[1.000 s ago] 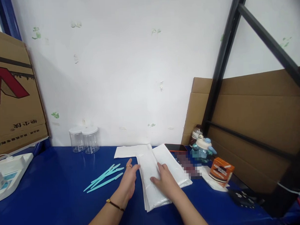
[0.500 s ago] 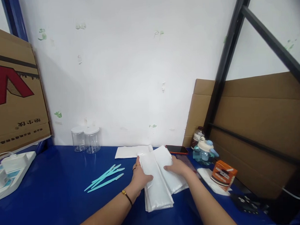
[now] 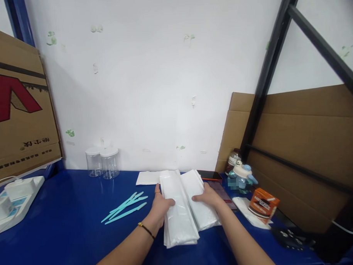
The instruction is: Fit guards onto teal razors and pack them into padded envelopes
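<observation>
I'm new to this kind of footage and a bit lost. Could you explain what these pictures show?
There is no machine here: you see a person's bare hands, filmed by one camera worn on the head, looking forward and down. The left hand holds one white packet, thumb on top; the right hand holds the other packet beside it. On the blue surface, turquoise sticks lie to the left, with two clear, white-lidded jars farther back. An orange box is on the right.

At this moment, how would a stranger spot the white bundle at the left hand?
On the blue table, find the left hand. Its thumb lies over the white bundle, whose front end reaches nearer the camera than the other bundle at the right hand.
</observation>
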Motion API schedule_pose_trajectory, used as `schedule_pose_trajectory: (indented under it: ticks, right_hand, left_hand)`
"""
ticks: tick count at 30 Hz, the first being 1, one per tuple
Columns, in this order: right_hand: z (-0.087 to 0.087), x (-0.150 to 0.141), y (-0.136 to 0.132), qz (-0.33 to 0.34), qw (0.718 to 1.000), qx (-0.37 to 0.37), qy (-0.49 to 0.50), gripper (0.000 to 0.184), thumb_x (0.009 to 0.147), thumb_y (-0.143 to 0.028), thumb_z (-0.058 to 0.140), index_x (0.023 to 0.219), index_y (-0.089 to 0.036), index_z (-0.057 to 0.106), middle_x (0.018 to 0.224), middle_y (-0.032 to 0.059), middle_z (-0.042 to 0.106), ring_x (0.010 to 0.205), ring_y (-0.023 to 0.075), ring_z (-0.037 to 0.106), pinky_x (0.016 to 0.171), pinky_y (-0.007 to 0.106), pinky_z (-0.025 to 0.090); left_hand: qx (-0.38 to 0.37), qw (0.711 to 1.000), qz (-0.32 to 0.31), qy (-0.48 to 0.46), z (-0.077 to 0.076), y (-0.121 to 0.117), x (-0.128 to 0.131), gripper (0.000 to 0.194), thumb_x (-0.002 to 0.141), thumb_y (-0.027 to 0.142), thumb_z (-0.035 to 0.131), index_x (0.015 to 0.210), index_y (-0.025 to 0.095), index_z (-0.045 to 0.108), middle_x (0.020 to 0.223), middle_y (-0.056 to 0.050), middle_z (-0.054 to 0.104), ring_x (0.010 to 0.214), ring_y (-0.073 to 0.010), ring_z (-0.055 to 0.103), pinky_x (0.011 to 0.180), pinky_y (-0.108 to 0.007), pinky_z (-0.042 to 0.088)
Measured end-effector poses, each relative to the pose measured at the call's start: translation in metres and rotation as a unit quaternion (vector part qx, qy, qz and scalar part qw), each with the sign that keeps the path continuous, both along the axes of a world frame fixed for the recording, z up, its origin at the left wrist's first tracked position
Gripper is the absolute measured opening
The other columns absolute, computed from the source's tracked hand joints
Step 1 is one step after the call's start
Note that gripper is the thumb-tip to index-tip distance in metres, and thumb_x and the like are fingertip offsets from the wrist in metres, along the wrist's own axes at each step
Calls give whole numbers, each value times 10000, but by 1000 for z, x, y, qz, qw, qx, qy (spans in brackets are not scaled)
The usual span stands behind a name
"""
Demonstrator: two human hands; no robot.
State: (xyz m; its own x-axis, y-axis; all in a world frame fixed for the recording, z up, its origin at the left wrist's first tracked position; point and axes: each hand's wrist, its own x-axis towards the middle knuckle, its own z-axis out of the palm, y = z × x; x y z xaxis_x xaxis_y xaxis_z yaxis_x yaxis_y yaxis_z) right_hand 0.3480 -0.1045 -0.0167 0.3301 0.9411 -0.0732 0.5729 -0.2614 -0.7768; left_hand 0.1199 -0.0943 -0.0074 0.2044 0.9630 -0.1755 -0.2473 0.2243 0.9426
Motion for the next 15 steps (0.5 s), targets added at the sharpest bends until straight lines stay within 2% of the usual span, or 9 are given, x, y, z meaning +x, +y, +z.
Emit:
schedule_pose_trajectory:
  ticks: [3, 5, 8, 11, 15]
  right_hand:
    - [-2, -2, -5, 18, 999, 24, 32, 776, 485, -343, 771, 1156, -139, 438, 1108, 129, 590, 1021, 273, 559, 840, 347, 425]
    - [-5, -7, -8, 29, 997, 39, 57, 759, 522, -333, 749, 1182, -148, 426, 1116, 118, 592, 1012, 268, 566, 843, 351, 428]
    - [-10, -18, -15, 45, 991, 70, 104, 733, 564, -307, 717, 1216, -162, 414, 1155, 105, 580, 1030, 257, 561, 865, 346, 424]
    - [-11, -25, -24, 51, 983, 96, 149, 721, 589, -290, 692, 1238, -156, 408, 1181, 106, 572, 1049, 252, 555, 894, 344, 418]
    - [-5, -27, -36, 16, 974, 134, 182, 733, 590, -249, 676, 1264, -151, 405, 1215, 115, 560, 1078, 266, 539, 924, 368, 404]
  left_hand:
    - [-57, 998, 1, -41, 11, 4, -17, 1048, 564, 83, 646, 1387, 287, 30, 1089, -108, 583, 775, -228, 630, 686, -370, 507]
    - [-70, 994, -24, -80, 15, 4, -21, 898, 575, 107, 639, 1345, 250, 199, 1014, -94, 618, 757, -227, 634, 687, -368, 507]
    - [-64, 989, -57, -123, 15, -3, -14, 644, 558, 78, 616, 1162, 180, 417, 928, -86, 641, 759, -230, 633, 714, -372, 504]
    - [-50, 983, -82, -158, 10, -11, 0, 551, 546, 49, 588, 1070, 156, 454, 904, -86, 642, 786, -233, 629, 748, -376, 497]
    - [-19, 971, -122, -203, 6, -18, 13, 519, 584, 84, 580, 1082, 161, 456, 934, -85, 637, 831, -235, 621, 773, -375, 487]
